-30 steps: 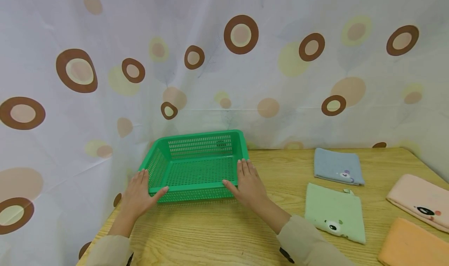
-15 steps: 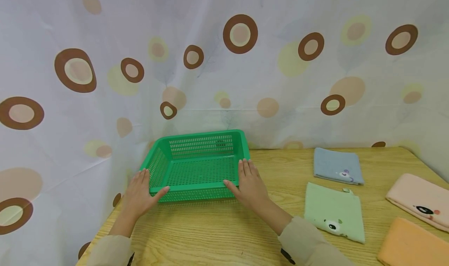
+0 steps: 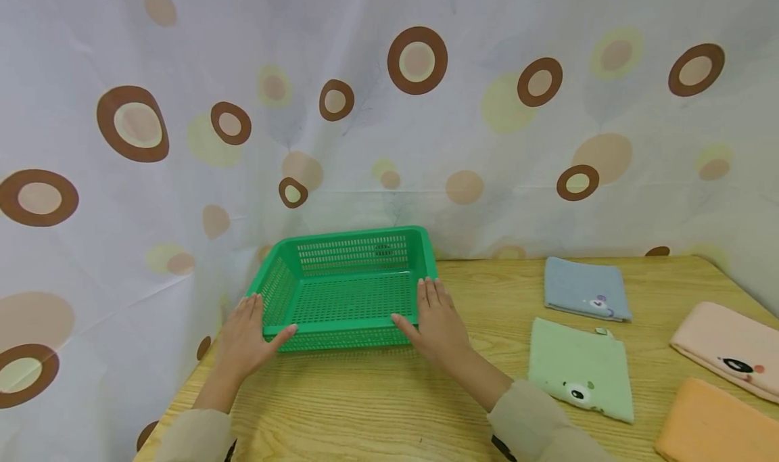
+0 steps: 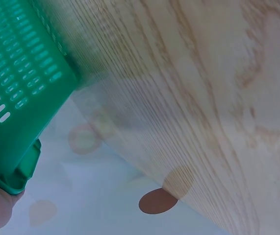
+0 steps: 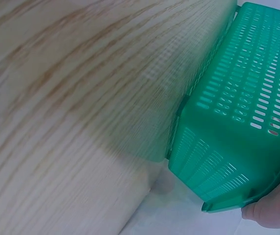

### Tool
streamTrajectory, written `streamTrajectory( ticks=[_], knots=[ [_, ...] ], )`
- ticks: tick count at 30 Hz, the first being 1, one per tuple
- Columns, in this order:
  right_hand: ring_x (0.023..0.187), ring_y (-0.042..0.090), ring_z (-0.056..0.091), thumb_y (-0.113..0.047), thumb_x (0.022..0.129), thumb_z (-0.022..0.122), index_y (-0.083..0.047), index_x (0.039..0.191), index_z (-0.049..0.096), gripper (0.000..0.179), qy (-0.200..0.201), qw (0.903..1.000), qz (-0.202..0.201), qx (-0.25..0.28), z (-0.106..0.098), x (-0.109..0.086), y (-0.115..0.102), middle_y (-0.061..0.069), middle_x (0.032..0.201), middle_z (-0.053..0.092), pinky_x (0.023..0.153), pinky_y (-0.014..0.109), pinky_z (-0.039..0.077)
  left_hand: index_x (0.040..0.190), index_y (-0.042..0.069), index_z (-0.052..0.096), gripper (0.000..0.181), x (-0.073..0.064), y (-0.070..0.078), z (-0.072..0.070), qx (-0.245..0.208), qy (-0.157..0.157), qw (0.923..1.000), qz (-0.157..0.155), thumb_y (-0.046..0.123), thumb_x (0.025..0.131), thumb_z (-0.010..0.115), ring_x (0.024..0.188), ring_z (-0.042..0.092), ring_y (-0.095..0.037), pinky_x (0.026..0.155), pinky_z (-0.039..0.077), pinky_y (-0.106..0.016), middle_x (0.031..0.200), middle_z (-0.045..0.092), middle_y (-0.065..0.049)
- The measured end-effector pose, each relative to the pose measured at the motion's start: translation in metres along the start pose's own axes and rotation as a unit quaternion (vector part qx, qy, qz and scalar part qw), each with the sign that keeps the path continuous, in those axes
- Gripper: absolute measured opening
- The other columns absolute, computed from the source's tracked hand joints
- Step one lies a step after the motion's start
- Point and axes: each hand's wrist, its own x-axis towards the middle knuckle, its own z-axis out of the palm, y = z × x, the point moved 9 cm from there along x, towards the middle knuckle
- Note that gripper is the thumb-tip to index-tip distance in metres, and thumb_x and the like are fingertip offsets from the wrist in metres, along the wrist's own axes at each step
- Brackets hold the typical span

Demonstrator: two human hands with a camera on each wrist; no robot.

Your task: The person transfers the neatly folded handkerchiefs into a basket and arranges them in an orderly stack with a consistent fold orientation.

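A green plastic basket (image 3: 343, 327) with slotted walls stands on the wooden table, its inside bare. At its near left corner rests my left hand (image 3: 242, 338), fingers straight along the side rim and thumb laid over the front rim. My right hand (image 3: 439, 328) touches the near right corner in the same way. In the left wrist view the basket wall (image 4: 27, 93) shows, with a bit of the hand at its rim. The right wrist view shows the basket's slotted outside (image 5: 228, 117) and part of the right hand at the rim.
Folded cloth pieces lie to the right: a blue one (image 3: 585, 289), a green one (image 3: 581, 367), a pink one (image 3: 730, 347) and an orange one (image 3: 721, 425). A patterned curtain (image 3: 365, 144) hangs behind and left of the table (image 3: 353, 408).
The basket has slid slightly to the right, with both hands moving along on its corners. The cloth pieces have stayed where they were.
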Motion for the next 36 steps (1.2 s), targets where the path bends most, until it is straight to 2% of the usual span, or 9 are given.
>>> streamTrajectory(
  ticks=[9,36],
  knots=[
    [0.140,0.039,0.020,-0.051,0.093,0.044,0.011,0.141,0.024,0.081,0.002,1.0000,-0.001,-0.007,-0.001,-0.002,0.001,0.028,0.148,0.026,0.115,0.049,0.022,0.137,-0.018,0.027,0.094,0.000,0.004,-0.004,0.004,0.014,0.9999,0.005,0.058,0.087,0.050,0.134,0.027,-0.047,0.111,0.026,-0.054,0.142,0.032,-0.034],
    [0.141,0.039,0.018,-0.051,0.094,0.044,0.012,0.142,0.023,0.081,-0.001,1.0000,0.003,-0.004,-0.007,-0.008,0.006,0.028,0.149,0.024,0.116,0.050,0.020,0.138,-0.018,0.024,0.094,0.001,0.012,-0.001,-0.009,0.006,0.9999,0.004,0.056,0.087,0.050,0.134,0.027,-0.046,0.111,0.026,-0.054,0.143,0.030,-0.034]
  ],
)
